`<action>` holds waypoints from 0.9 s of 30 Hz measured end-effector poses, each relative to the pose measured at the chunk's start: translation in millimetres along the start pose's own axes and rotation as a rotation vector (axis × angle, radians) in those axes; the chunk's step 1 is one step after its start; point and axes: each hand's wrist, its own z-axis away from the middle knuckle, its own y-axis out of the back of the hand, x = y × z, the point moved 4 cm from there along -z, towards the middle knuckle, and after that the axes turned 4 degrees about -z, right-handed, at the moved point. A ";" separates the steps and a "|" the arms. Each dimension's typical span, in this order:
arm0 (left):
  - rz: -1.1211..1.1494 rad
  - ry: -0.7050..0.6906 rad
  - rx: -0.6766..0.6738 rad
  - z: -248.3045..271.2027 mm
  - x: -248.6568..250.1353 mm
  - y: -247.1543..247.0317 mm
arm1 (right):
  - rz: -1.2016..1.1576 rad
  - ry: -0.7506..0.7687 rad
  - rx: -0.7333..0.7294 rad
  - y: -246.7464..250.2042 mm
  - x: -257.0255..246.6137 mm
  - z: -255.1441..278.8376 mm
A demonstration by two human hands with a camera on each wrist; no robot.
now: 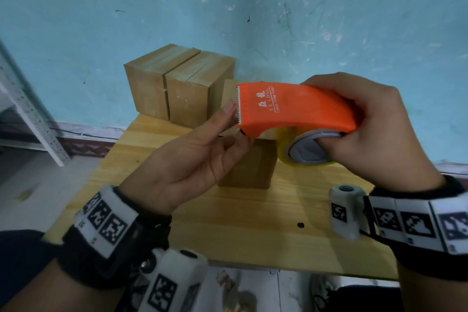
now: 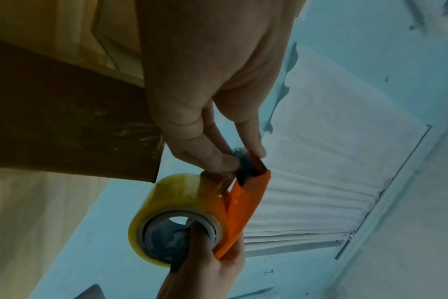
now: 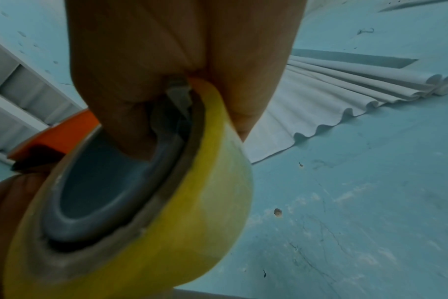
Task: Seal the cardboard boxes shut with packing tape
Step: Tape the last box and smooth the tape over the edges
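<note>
Dispenser: orange dispenser (image 1: 296,109) held in the air above the table (image 1: 253,223), long axis level, toothed blade pointing left; yellowish tape roll (image 1: 291,149) hangs under its right end.
Right hand: right hand (image 1: 374,134) grips the dispenser, thumb inside the roll's grey core.
Left hand: left hand (image 1: 197,157) palm up, fingertips pinching at the blade end.
Boxes: one box (image 1: 253,167) stands directly beneath the dispenser; two boxes (image 1: 177,83) behind it, by the blue wall (image 1: 329,20).
</note>
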 end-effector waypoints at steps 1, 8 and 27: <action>0.008 0.009 -0.008 0.4 -0.3 0.9 | -0.003 0.001 0.002 0.2 -0.4 0.3; -0.291 -0.077 0.162 4.9 15.5 3.3 | 0.028 0.015 0.005 5.6 -0.9 0.9; -0.540 -0.323 0.382 17.1 44.8 0.8 | 0.116 0.011 -0.094 0.7 -0.8 3.2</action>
